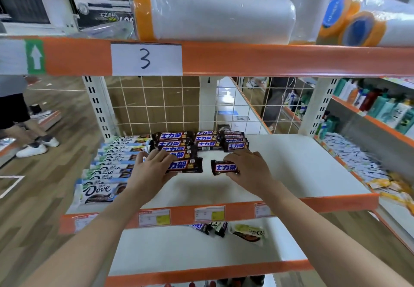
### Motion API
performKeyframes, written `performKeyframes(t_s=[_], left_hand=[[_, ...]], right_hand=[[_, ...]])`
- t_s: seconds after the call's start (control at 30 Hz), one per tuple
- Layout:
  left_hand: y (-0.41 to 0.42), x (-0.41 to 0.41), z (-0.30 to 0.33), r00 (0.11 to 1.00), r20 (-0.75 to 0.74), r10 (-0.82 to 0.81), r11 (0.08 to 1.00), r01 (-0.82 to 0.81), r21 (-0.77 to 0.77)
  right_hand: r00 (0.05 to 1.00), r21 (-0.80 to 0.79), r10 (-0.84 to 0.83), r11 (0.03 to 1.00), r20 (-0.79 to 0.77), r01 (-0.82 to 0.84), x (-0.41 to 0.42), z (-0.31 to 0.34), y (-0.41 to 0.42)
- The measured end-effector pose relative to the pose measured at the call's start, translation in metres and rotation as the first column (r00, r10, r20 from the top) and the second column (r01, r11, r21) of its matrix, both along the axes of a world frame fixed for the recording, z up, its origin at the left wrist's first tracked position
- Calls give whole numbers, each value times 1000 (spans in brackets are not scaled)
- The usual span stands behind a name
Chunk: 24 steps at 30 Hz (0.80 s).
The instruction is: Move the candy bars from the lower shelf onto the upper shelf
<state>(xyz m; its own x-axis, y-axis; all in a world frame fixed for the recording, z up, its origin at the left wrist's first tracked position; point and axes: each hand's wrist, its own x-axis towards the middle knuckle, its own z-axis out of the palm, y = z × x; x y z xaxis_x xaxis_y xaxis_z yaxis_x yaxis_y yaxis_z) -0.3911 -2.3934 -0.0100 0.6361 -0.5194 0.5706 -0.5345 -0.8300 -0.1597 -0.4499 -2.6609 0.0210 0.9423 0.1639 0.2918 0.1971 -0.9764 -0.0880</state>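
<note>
Dove bars (105,170) lie left of Snickers bars (201,140) on the upper shelf (302,163).

Both bare arms reach forward, hands low, each on a bar.
Left hand (154,165): palm down, fingers spread and curled over the left end of a candy bar (187,165), thumb underneath at the near side; forearm runs in from the lower left. Right hand (244,165): palm down, fingers curled over the top, thumb at the near edge, pinching a second candy bar (225,167) by its right end; forearm comes from the lower right. Hands close but apart.
</note>
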Motion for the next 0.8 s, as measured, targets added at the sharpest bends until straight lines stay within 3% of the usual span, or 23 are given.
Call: performKeyframes(t_s=[0.33, 0.8], left_hand=[[-10, 41, -12, 999, -26, -25, 1000, 24, -18], [-10, 60, -15, 983, -174, 60, 998, -60, 4]], right_hand=[[999, 7, -34, 999, -6, 34, 34, -10, -10], [1000, 19, -2, 1000, -16, 2, 64, -18, -3]])
